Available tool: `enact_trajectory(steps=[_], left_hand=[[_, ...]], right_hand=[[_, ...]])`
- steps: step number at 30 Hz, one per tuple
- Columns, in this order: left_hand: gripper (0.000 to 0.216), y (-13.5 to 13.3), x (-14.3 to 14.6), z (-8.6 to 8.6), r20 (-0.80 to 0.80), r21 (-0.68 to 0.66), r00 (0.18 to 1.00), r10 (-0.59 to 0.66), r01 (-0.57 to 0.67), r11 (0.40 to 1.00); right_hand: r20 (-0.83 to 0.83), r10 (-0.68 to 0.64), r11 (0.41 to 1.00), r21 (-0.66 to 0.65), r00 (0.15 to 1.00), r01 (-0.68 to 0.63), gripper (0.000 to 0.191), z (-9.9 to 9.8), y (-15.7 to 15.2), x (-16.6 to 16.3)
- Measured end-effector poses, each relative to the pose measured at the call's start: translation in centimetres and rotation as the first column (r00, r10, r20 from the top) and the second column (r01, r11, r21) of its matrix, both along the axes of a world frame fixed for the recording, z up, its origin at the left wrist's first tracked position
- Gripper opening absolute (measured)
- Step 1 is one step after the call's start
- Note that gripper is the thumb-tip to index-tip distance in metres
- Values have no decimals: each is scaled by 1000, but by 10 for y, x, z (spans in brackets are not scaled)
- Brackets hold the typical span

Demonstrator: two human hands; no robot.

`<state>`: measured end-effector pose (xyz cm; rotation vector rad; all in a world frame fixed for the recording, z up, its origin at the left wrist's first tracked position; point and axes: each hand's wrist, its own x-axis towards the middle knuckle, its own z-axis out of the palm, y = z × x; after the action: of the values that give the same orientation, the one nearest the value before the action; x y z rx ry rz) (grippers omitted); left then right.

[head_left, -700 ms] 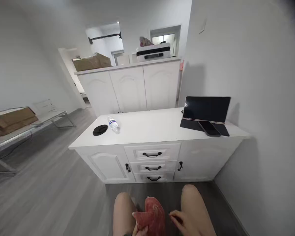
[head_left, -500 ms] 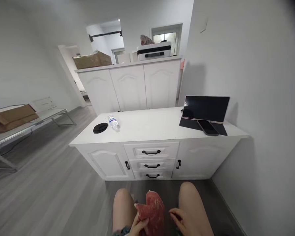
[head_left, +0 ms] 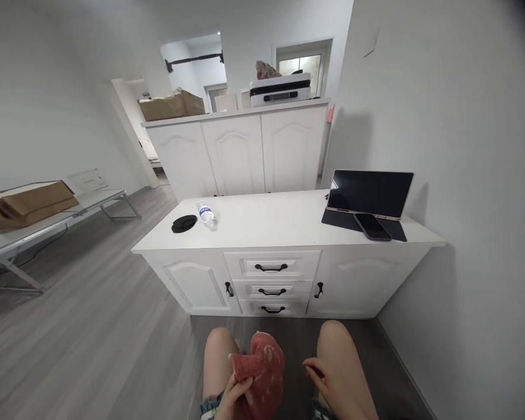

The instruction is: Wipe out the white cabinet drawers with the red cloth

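My left hand (head_left: 235, 392) is closed on a soft red cloth piece (head_left: 266, 373) with pale patches and a whitish edge. The piece hangs between my knees and has a rounded top, with a lobe sticking out to the left; its lower end runs out of view. My right hand (head_left: 322, 378) is beside my right thigh, apart from the cloth. Its thumb and forefinger come together in a pinch, and anything between them is too small to make out.
Ahead stands a white cabinet (head_left: 262, 233) with drawers and black handles. On top are a water bottle (head_left: 207, 214), a black disc-like thing (head_left: 184, 224), a tablet (head_left: 371, 193) and a phone (head_left: 373, 227). Cardboard boxes (head_left: 39, 204) lie on a table at left.
The red cloth and my left hand have shifted slightly left and up, away from my right hand. The right hand keeps its pinch. The view has turned slightly.
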<state>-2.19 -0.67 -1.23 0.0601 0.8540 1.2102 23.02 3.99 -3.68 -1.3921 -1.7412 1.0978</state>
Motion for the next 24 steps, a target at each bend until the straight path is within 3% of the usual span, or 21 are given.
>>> enact_trajectory(steps=[5, 7, 9, 12, 15, 17, 19, 22, 24], left_hand=[[44, -1, 3, 8, 78, 84, 996, -38, 31, 996], [38, -2, 4, 14, 112, 90, 991, -68, 58, 994], [33, -3, 6, 20, 143, 92, 987, -77, 64, 994], [36, -4, 8, 31, 183, 95, 979, -86, 69, 993], [44, -7, 10, 44, 229, 140, 966, -123, 92, 986], [46, -10, 12, 50, 253, 175, 953, -164, 121, 977], [48, -16, 14, 54, 266, 202, 937, -227, 176, 963], [44, -32, 19, 50, 233, 224, 919, -317, 267, 937], [38, -46, 22, 43, 173, 218, 937, -304, 264, 939]], right_hand=[[-19, 66, 998, -22, 998, -67, 32, 4, 5, -10], [-116, 72, 994, -70, 991, -80, 36, 9, 6, -18], [-271, 12, 978, -199, 963, -68, 43, 16, 5, -28], [-544, -167, 869, -475, 822, -138, 55, 31, -3, -41], [-756, -233, 765, -531, 612, -366, 56, 50, -15, -49], [-828, -225, 785, -467, 514, -408, 52, 64, -22, -50], [-855, -223, 816, -426, 468, -391, 50, 74, -29, -48], [-843, -246, 825, -441, 479, -353, 50, 81, -36, -45], [-817, -250, 840, -450, 519, -303, 47, 80, -41, -42]])
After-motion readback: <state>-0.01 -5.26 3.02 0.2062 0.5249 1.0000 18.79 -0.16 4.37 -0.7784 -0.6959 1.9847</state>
